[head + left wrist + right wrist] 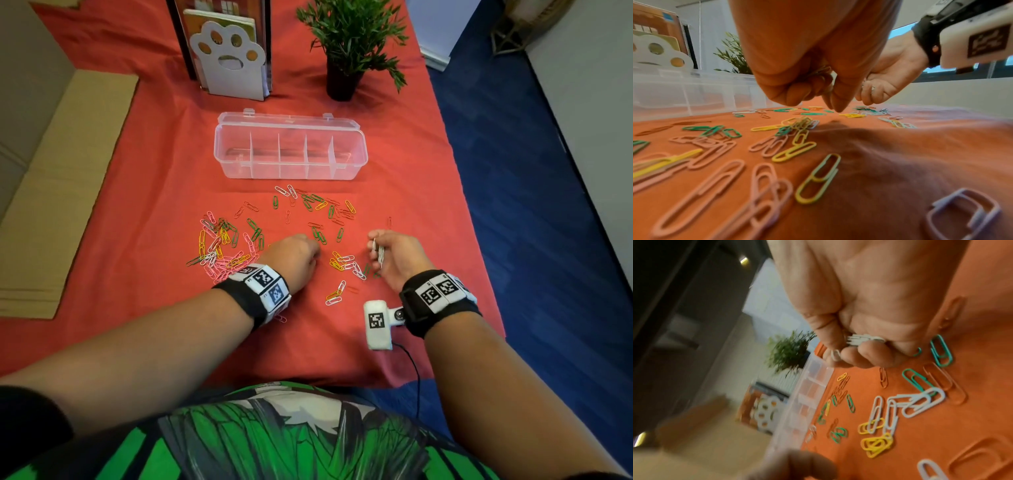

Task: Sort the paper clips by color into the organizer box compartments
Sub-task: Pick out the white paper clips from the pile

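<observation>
Looking like an office or study desk.
Standing behind the organizer box [290, 150]: paw-print file holder [228, 58], potted plant [349, 41]; blue carpet [534, 171] lying to its right.

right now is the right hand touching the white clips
Touching: the right wrist view shows the right hand with fingers curled around a bundle of white clips.

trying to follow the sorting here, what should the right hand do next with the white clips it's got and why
Probably carry them to the organizer box and drop them into one compartment. The right hand already grips a bundle of white clips, every compartment looks empty, and more white clips lie on the cloth to collect afterwards.
</observation>
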The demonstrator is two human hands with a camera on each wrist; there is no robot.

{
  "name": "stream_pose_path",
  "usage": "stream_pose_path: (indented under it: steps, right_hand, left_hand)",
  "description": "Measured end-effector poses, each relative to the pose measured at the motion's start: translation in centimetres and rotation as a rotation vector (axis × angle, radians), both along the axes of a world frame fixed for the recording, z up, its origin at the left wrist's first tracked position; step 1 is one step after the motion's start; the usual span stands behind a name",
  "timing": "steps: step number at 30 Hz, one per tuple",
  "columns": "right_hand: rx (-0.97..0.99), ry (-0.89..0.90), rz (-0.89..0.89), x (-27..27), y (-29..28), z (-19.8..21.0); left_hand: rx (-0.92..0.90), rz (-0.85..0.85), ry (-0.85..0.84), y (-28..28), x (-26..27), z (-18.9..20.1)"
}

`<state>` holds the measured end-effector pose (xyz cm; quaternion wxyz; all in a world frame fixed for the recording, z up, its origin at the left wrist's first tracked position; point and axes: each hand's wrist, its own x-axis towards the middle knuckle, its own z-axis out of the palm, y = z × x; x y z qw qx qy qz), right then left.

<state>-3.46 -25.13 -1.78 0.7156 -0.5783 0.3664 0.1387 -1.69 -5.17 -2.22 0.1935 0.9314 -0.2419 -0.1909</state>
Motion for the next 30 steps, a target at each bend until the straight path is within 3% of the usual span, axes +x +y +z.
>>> stream_pose_path:
  steps: [2,4,6,11,14,19,26,30]
  right_hand:
    - [0.166,0.044,-0.042,-0.6,-0.5,0.0]
    - [0.191,0.05,-0.026,-1.2,-0.7,0.0]
    - [0.052,0.02,0.058,-1.6,-0.4,-0.3]
    - [-0.504,-0.077,0.399,-1.7,1.0,-1.8]
    - [-0.603,-0.105,0.448,-1.5,1.5,-2.1]
    - [-0.516,-0.119,0.387,-1.2,1.6,-1.8]
    - [-1.069,-0.203,0.776,-2.0,1.9,-2.6]
    - [-1.273,-0.252,0.888,-2.8,2.8,-3.0]
  left_hand:
    - [-0.014,0.068,-0.002,0.1,0.1,-0.1]
    - [-0.008,0.105,-0.003,0.7,0.5,-0.2]
    - [0.027,0.104,-0.005,1.4,0.7,-0.3]
    - [0.115,0.07,0.011,2.5,0.4,-0.7]
    - [0.107,0.085,0.01,2.6,0.2,-0.9]
    - [0.111,0.057,0.003,2.5,0.0,-1.0]
    - [0.154,0.026,-0.086,2.0,0.0,-1.1]
    - [0.176,0.006,-0.113,1.7,-0.2,-1.0]
